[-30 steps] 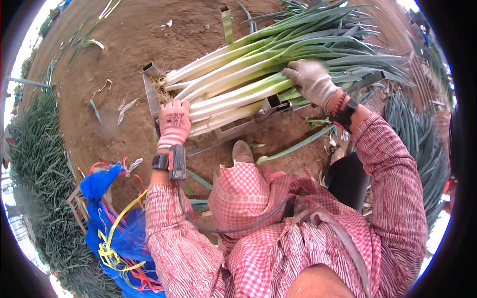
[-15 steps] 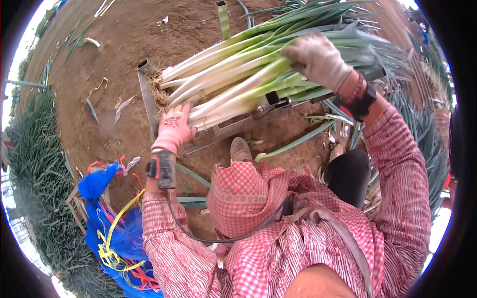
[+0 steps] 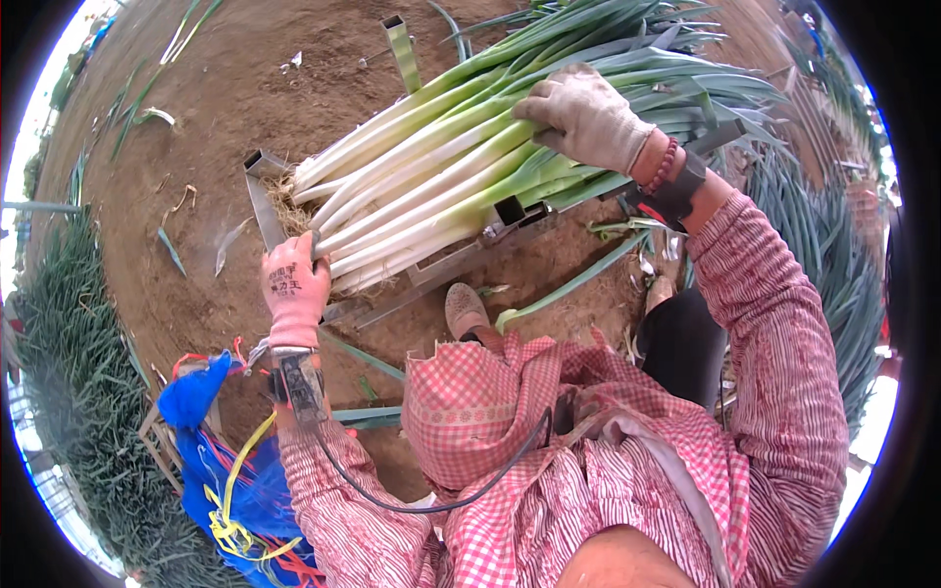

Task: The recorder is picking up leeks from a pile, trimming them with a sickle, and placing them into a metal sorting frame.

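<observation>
A thick bundle of long green onions (image 3: pixel 421 181) lies slantwise in a metal frame (image 3: pixel 267 201), white root ends to the left and green leaves to the far right. My left hand (image 3: pixel 296 286), in a pink glove with dark fingertips, is closed at the root end of the nearest stalks; some of its fingers are hidden. My right hand (image 3: pixel 586 118), in an off-white glove, rests across the upper stalks where white turns green. Its fingers curl down around a stalk, with the thumb toward me.
An upright metal post (image 3: pixel 401 54) rises beyond the bundle, and a square tube end (image 3: pixel 509 210) on the near side. Blue netting with yellow and red ties (image 3: pixel 235 480) lies at my left. More green onions are heaped left (image 3: pixel 74 392) and right (image 3: pixel 818 265). Loose leaves litter the soil.
My left hand has shifted left and down to the root ends, its fingers drawing in. My right hand has moved slightly left and settled onto the stalks. The whole view has shifted slightly.
</observation>
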The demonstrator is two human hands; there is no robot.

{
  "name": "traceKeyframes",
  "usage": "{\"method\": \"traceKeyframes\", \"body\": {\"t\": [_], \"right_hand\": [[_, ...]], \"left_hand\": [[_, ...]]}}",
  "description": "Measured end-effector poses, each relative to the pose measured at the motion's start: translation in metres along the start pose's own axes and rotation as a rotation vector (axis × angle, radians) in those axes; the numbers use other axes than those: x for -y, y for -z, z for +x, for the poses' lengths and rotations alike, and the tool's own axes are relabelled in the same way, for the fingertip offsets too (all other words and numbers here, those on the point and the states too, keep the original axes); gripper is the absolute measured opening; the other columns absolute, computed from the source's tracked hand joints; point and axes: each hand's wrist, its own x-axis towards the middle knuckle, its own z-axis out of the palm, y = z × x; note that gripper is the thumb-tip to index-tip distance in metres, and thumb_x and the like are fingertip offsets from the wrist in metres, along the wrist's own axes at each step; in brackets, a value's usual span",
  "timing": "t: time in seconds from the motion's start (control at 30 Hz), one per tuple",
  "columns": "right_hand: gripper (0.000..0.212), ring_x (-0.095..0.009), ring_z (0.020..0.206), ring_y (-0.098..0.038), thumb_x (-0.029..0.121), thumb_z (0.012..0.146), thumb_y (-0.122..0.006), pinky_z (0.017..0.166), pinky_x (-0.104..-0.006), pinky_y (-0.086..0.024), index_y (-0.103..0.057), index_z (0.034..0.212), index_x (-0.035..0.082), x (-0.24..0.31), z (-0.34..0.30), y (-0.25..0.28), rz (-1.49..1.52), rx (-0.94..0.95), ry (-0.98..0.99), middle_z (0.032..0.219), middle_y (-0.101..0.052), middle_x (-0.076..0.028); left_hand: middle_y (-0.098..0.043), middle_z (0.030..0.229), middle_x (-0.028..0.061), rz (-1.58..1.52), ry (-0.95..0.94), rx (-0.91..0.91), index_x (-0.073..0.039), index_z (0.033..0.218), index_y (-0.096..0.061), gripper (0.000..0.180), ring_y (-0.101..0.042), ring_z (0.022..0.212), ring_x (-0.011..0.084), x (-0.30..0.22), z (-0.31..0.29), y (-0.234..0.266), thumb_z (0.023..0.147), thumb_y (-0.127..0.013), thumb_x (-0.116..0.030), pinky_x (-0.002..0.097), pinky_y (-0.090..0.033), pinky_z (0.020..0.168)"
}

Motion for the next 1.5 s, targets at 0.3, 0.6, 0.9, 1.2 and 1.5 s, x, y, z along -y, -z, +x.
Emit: {"method": "traceKeyframes", "body": {"t": [0.3, 0.6, 0.9, 1.2, 1.5], "right_hand": [[0.047, -0.036, 0.11, -0.061, 0.02, 0.079, -0.078, 0.1, -0.0445, -0.047, -0.067, 0.124, 0.011, -0.034, -0.054, -0.014, 0.377, 0.195, -0.117, 0.115, -0.068, -0.014], [0.038, -0.033, 0.115, -0.058, 0.02, 0.079, -0.077, 0.102, -0.0444, -0.044, -0.069, 0.115, 0.011, -0.031, -0.076, -0.028, 0.284, 0.094, -0.016, 0.115, -0.067, -0.009], [0.029, -0.033, 0.123, -0.053, 0.021, 0.077, -0.077, 0.105, -0.0453, -0.04, -0.067, 0.101, 0.009, -0.016, -0.06, -0.034, 0.254, 0.115, -0.016, 0.129, -0.061, -0.01], [0.033, -0.033, 0.132, -0.046, 0.031, 0.079, -0.076, 0.109, -0.05, -0.036, -0.062, 0.096, 0.006, 0.006, -0.059, -0.047, 0.203, 0.125, -0.047, 0.133, -0.057, -0.009], [0.029, -0.037, 0.128, -0.049, 0.025, 0.08, -0.075, 0.107, -0.0509, -0.038, -0.063, 0.1, 0.008, 0.003, -0.055, -0.054, 0.23, 0.143, -0.12, 0.133, -0.057, -0.011]], "left_hand": [[-0.059, 0.118, 0.0112, 0.258, -0.085, 0.313, -0.015, 0.126, -0.062, 0.051, -0.059, 0.114, 0.0291, -0.031, -0.006, -0.026, 0.079, -0.074, -0.029, 0.0443, -0.048, 0.093], [-0.062, 0.111, 0.0105, 0.12, -0.209, 0.179, -0.014, 0.121, -0.064, 0.046, -0.061, 0.109, 0.0289, -0.05, -0.012, -0.024, 0.078, -0.074, -0.026, 0.0454, -0.049, 0.089], [-0.055, 0.126, 0.0149, 0.258, 0.035, 0.15, -0.01, 0.136, -0.054, 0.061, -0.058, 0.114, 0.0339, -0.085, -0.022, -0.043, 0.079, -0.074, -0.024, 0.0526, -0.048, 0.09], [-0.039, 0.153, 0.0216, 0.19, 0.077, 0.248, -0.005, 0.148, -0.04, 0.079, -0.039, 0.139, 0.0411, -0.086, -0.042, -0.052, 0.082, -0.071, -0.034, 0.0599, -0.028, 0.113], [-0.04, 0.152, 0.0217, -0.367, 0.235, 0.463, -0.003, 0.145, -0.044, 0.071, -0.036, 0.142, 0.0366, -0.063, 0.001, -0.027, 0.083, -0.065, -0.029, 0.0497, -0.031, 0.116]]}}
